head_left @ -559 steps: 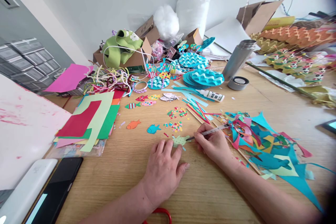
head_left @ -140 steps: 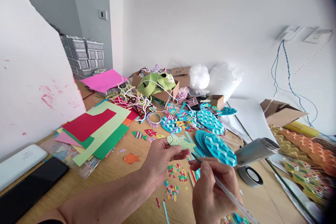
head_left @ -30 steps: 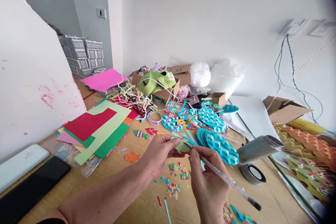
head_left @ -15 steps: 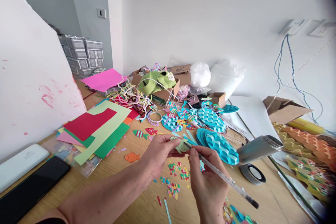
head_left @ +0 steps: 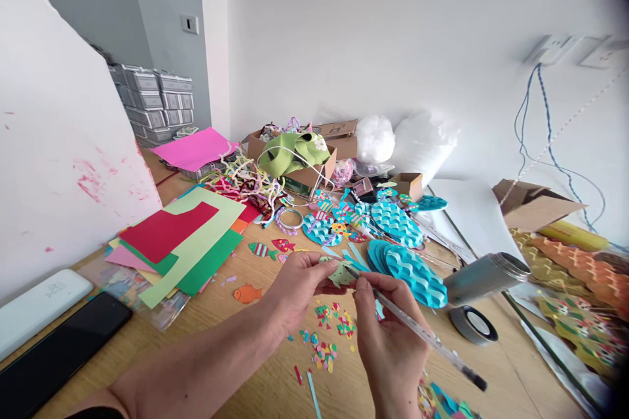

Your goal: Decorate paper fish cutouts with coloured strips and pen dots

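Pinched in my left hand [head_left: 307,285] is a small light-green paper fish [head_left: 340,275] with dark dots on it. My right hand [head_left: 390,327] grips a clear-barrelled pen [head_left: 417,329], its tip touching the fish's right part. Below the hands lie scattered paper bits [head_left: 324,353] in several colours. An orange paper fish [head_left: 247,292] rests left of my left hand, with a green striped fish [head_left: 262,251] and a red fish [head_left: 284,245] farther back. Just beyond my right hand are stacked blue wavy paper ovals [head_left: 410,275].
Coloured paper sheets [head_left: 196,242] lie at left, near a black phone [head_left: 63,350] and a white device [head_left: 44,308]. A tilted metal flask [head_left: 484,280] and its lid [head_left: 473,325] are at right. Behind stand a cardboard box [head_left: 309,177] and a pile of fuzzy craft stems [head_left: 250,183].
Almost nothing differs. The pen's rear end has shifted very slightly to the right and down, while both hands and the green fish stay in place.
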Tool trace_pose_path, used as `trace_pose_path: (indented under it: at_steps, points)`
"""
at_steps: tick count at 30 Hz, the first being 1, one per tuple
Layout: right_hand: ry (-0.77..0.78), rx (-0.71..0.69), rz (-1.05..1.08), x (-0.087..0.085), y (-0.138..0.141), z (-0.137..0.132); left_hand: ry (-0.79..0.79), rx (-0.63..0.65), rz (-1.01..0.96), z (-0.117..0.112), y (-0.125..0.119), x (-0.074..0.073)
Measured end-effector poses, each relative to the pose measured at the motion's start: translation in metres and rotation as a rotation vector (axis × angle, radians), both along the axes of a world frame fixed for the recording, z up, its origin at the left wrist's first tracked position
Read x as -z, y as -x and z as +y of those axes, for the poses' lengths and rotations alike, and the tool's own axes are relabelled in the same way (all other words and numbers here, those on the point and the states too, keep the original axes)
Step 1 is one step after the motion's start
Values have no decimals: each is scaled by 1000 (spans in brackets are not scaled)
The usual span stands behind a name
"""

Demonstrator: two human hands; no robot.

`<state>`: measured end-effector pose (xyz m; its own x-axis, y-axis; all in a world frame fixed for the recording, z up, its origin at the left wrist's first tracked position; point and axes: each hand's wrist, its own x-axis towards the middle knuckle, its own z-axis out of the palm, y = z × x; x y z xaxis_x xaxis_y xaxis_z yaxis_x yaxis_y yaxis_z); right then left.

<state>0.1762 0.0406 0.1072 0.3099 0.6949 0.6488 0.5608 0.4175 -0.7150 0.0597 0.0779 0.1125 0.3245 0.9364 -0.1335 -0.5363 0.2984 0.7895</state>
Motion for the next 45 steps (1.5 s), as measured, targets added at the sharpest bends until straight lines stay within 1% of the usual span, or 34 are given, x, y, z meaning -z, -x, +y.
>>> trace_pose_path:
  at_steps: [11, 20, 23, 32, 45]
  points:
    - [-6, 8, -23, -1, 0, -1, 4, 6, 4, 1, 0, 2]
    - [-35, -3, 54, -8, 2, -4, 10, -10, 31, 2, 1, -1]
    - [-32, -9, 35, -9, 2, -3, 16, -15, 36, 2, 1, -1]
    - [-16, -20, 17, -8, 1, -2, -13, -8, 35, 1, 0, -1]
    - [-24, -36, 3, -7, -1, -3, -4, -14, 52, -2, -1, -4]
